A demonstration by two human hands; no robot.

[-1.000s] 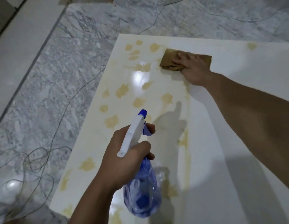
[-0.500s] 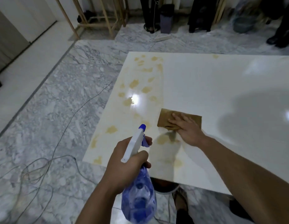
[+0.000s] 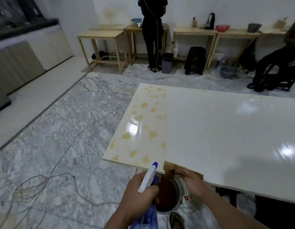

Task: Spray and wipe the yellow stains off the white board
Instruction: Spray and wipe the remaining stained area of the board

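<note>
On grey-veined marble flooring, a glossy white board is lying flat, yellow stains dotting only its left strip; no legible writing is showing anywhere. The left hand is gripping a translucent blue spray bottle by its white trigger head. The right hand is pinching a brown cloth at the board's near edge, above a round pot of dark liquid. Pale wooden tables are lining the far wall
</note>
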